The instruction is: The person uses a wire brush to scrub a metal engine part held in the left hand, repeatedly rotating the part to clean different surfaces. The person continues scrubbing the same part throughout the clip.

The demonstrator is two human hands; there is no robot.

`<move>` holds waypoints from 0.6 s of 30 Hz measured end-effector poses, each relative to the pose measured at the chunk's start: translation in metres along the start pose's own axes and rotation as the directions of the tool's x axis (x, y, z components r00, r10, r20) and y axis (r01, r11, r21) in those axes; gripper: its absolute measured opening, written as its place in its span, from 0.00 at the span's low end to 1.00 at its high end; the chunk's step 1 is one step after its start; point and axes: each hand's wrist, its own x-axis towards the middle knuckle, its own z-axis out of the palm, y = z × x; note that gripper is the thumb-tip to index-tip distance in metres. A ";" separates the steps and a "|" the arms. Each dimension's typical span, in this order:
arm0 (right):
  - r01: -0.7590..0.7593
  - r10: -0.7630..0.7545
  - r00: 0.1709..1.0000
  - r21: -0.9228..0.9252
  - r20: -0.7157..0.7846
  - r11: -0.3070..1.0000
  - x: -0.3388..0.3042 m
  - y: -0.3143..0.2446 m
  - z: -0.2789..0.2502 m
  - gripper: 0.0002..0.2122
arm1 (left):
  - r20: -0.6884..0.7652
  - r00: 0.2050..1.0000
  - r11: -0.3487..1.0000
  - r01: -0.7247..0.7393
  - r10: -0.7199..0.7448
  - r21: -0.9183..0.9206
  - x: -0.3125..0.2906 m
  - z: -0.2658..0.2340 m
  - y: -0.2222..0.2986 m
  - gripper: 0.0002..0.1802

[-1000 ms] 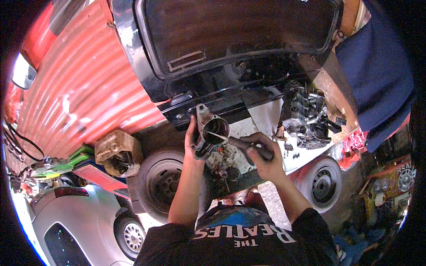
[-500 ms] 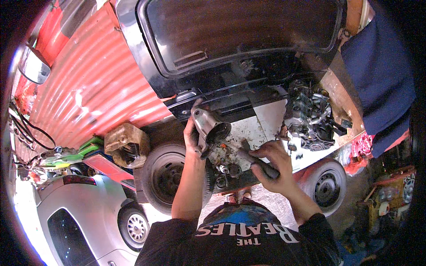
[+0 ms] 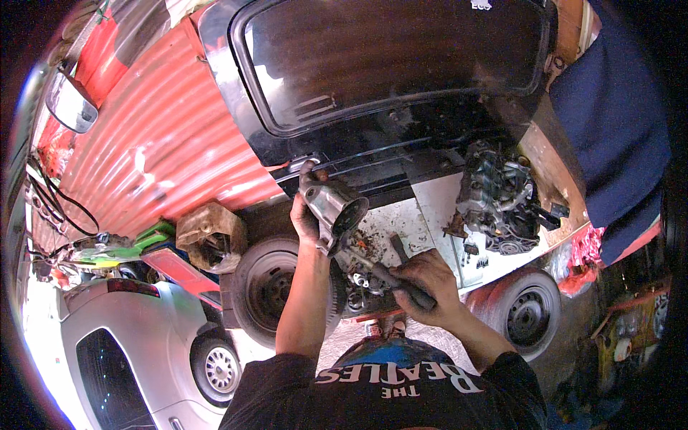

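Observation:
In my left hand [image 3: 304, 215] is a grey metal bell-shaped housing [image 3: 328, 203], its dark open mouth turned to the right. Fingers wrap its far left side, and a flange hangs toward my wrist. My right hand [image 3: 434, 278] is closed around a dark-handled tool [image 3: 423, 297]. A paler, narrow front part of this tool points left to just below the housing's mouth; whether they touch is unclear. Beneath lie small greasy metal parts [image 3: 364, 281], partly covered by the tool. Dark crumbs of dirt [image 3: 369, 245] are scattered over the white worktop [image 3: 435, 204].
A greasy engine assembly [image 3: 498, 193] stands on the worktop's right, with small dark parts beside it. Behind is a black vehicle panel with a window [image 3: 394, 64]. Wheels [image 3: 527, 304] stand below the worktop. A cut-open container [image 3: 210, 233] and a silver car [image 3: 158, 344] are at left.
The right hand and tool have moved left and nearer to me, bringing the tool's front closer to the housing. The left hand keeps its hold, shifted slightly left. The whole view has moved a little.

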 end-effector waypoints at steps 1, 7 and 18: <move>0.023 -0.024 1.000 -0.023 -0.018 0.999 0.001 0.002 -0.003 0.14 | 0.040 0.999 0.998 -0.008 0.010 -0.054 0.001 -0.001 -0.001 0.36; 0.008 -0.014 0.997 -0.070 -0.081 0.998 0.001 0.006 0.002 0.16 | 0.003 1.000 0.996 -0.010 0.010 -0.085 0.000 0.004 -0.001 0.34; -0.109 0.117 0.990 0.102 -0.081 0.989 -0.008 0.010 0.007 0.13 | 0.014 0.991 0.992 -0.129 0.130 -0.008 0.001 0.016 -0.016 0.33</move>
